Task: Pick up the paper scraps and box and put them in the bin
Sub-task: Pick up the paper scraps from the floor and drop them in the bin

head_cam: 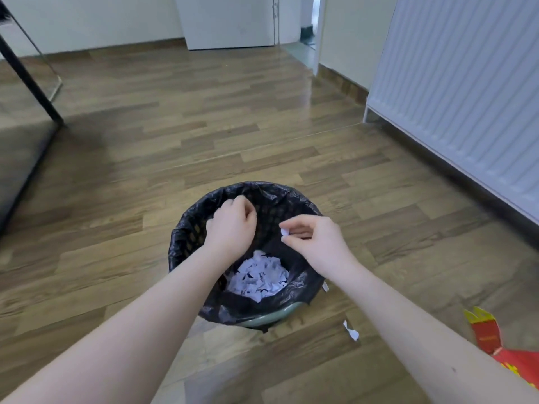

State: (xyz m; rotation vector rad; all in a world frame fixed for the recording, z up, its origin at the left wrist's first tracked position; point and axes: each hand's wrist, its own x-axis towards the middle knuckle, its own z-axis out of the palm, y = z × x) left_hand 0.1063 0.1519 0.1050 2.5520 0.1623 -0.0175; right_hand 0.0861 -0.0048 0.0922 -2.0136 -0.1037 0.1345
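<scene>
A round bin [186,240] lined with a black bag stands on the wooden floor, with a heap of white paper scraps [258,277] in its bottom. Both my hands hover over its mouth. My left hand [232,224] has its fingers curled in, and whether anything is inside is hidden. My right hand [316,239] pinches a small white paper scrap [284,232] at its fingertips. Another white scrap [351,331] lies on the floor just right of the bin. A flattened red and yellow box [490,336] lies on the floor at the lower right, partly behind my right arm.
A white ribbed cabinet [460,91] runs along the right side. A black table leg [29,80] slants down at the far left. A white door [230,21] and a doorway are at the back. Wooden floor surrounds the bin.
</scene>
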